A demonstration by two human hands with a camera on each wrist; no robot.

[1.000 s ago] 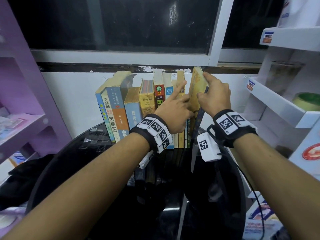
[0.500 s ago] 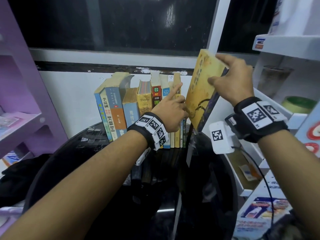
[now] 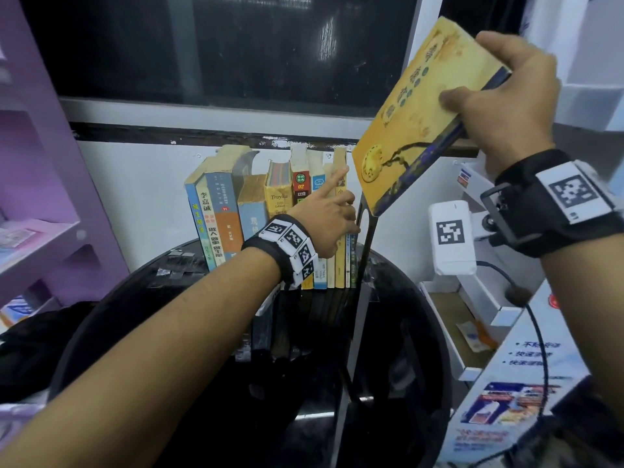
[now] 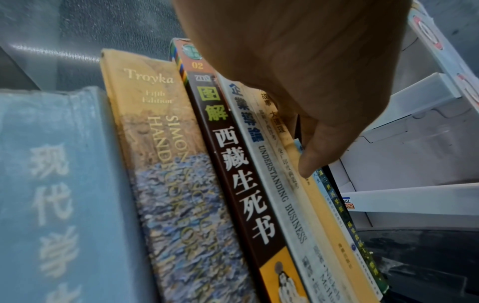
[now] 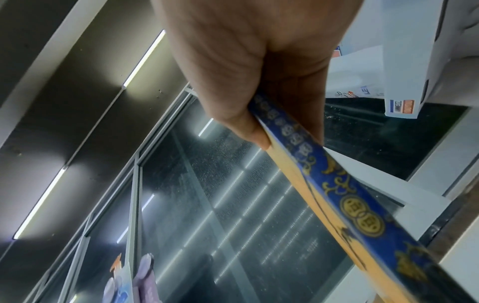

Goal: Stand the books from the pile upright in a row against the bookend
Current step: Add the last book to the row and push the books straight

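Aloft, yellow book in right hand grip

A dark window spans the white wall ahead; purple shelves stand left, white shelves right.

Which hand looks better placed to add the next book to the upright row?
The right hand, probably: it already grips the yellow book with the blue spine, raised and tilted above the thin black bookend. The left hand rests on the standing row of books.
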